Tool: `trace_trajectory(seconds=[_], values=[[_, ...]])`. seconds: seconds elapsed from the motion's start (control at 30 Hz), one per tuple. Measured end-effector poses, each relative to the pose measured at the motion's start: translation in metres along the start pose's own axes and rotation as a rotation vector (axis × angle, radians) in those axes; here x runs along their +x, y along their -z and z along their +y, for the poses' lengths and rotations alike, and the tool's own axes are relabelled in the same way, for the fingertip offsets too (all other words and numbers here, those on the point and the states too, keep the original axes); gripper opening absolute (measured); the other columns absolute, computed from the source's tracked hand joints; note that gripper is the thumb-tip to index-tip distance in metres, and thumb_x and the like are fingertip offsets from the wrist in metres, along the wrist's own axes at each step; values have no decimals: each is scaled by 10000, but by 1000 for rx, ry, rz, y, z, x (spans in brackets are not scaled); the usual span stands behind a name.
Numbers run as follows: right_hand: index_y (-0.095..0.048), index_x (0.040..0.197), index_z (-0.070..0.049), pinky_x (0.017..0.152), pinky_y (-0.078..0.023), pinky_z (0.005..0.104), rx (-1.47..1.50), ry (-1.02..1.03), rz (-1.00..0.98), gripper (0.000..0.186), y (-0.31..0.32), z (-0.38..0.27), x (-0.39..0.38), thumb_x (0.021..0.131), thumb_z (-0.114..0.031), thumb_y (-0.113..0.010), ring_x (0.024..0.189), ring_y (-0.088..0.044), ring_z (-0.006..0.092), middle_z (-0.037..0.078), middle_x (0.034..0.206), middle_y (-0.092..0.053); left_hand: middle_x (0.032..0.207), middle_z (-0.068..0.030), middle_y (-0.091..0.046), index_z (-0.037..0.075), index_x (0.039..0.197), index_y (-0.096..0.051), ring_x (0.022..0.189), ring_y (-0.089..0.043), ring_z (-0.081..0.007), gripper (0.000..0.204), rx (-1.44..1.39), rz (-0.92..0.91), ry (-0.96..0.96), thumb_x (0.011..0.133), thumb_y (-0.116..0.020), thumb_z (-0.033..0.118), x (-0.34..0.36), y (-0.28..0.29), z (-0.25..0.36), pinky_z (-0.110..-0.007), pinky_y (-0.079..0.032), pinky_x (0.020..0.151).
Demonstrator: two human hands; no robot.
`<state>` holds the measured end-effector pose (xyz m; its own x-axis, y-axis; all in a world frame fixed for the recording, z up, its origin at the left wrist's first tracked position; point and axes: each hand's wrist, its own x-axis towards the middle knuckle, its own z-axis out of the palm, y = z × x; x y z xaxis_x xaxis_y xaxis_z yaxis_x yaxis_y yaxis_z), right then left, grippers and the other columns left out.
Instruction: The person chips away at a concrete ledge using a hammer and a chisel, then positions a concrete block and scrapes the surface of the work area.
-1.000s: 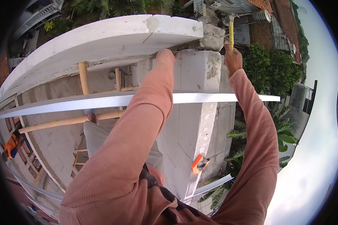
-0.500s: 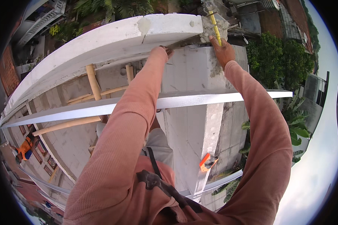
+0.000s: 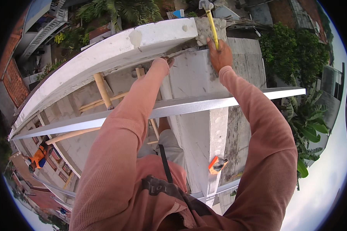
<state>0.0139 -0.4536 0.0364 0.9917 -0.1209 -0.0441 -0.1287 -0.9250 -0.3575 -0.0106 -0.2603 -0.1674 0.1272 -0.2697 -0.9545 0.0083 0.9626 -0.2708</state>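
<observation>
Right grip closed round a yellow-handled hammer; left grip too hidden to tell

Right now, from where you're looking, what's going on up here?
Someone is working up at a pale block wall. Their right hand grips a hammer by its yellow handle, near the rough concrete at the wall's end. The left hand is down beside the wall; it seems to hold something thin and dark, but that's hard to make out. A long silvery metal bar passes beneath both forearms. Another person in orange is off to the left.
</observation>
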Motion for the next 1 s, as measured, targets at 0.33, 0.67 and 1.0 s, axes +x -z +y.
trace_trajectory(seconds=[0.33, 0.67, 1.0], values=[[-600, 805, 2, 771, -444, 539, 114, -5, -26, 495, 0, -24, 2, 966, -467, -595, 833, -585, 460, 239, 883, -654, 1122, -297, -662, 9, 1183, -631, 927, -724, -351, 416, 2403, -405, 16, 1015, -560, 382, -62, -13, 36, -410, -618, 739], [-570, 773, 10, 691, -436, 515, 79, -41, 3, 512, 10, -18, -4, 962, -464, -611, 750, -585, 444, 240, 790, -631, 1235, -259, -638, 63, 1262, -615, 1171, -596, -413, 503, 2475, -546, -896, 1056, -386, 461, -108, 5, 34, -498, -441, 1049], [-568, 837, -13, 674, -428, 389, 124, -124, -50, 569, 9, -15, -5, 972, -565, -590, 691, -487, 245, 140, 733, -553, 1050, -204, -715, 71, 1222, -627, 980, -679, -418, 480, 2563, -800, -1059, 1040, -441, 474, -15, 8, 56, -502, -519, 903]])
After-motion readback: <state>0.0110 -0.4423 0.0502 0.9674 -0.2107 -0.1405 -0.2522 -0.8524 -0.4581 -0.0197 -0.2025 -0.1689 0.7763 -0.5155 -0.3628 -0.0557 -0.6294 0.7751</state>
